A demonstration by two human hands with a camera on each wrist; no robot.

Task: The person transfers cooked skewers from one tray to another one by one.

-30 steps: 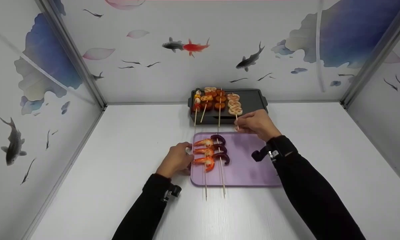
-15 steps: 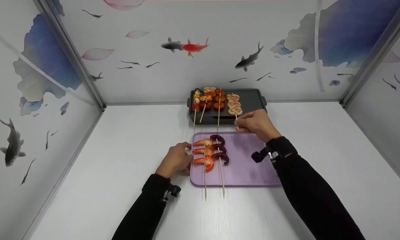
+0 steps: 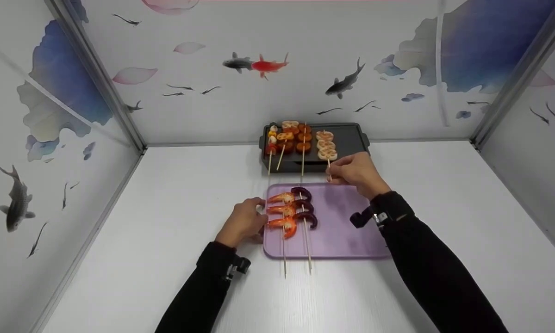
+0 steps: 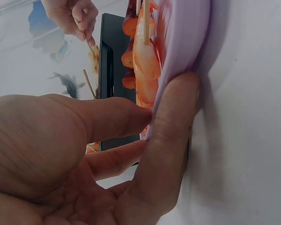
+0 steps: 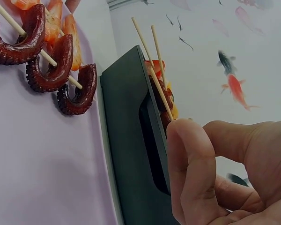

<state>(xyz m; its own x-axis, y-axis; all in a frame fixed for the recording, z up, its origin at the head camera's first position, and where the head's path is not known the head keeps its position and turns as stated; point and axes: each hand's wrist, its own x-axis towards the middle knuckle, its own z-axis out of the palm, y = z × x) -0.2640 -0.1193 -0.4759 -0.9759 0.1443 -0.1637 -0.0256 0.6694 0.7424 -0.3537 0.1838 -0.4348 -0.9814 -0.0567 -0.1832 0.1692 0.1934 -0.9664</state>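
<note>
My right hand (image 3: 358,172) pinches the stick end of a lotus root skewer (image 3: 326,145), whose pale slices lie over the dark grill pan (image 3: 346,138). In the right wrist view, thumb and forefinger meet, and the hand hides most of that skewer. My left hand (image 3: 244,221) grips the left rim of a lilac tray (image 3: 346,240) between thumb and fingers, as the left wrist view shows. On the tray's left half lie a shrimp skewer (image 3: 287,225) and an octopus tentacle skewer (image 3: 307,217) side by side, sticks jutting over the front edge.
Several other skewers fill the grill's left half: a mixed vegetable skewer (image 3: 272,138), one with a yellow-orange slice (image 3: 285,136) and one of round brown slices (image 3: 304,137). Their sticks overhang the grill's front. A printed wall (image 3: 268,101) stands right behind the grill.
The lotus root skewer has shifted very slightly right over the grill along with my right hand. My left hand keeps its grip on the tray, which stays put.
</note>
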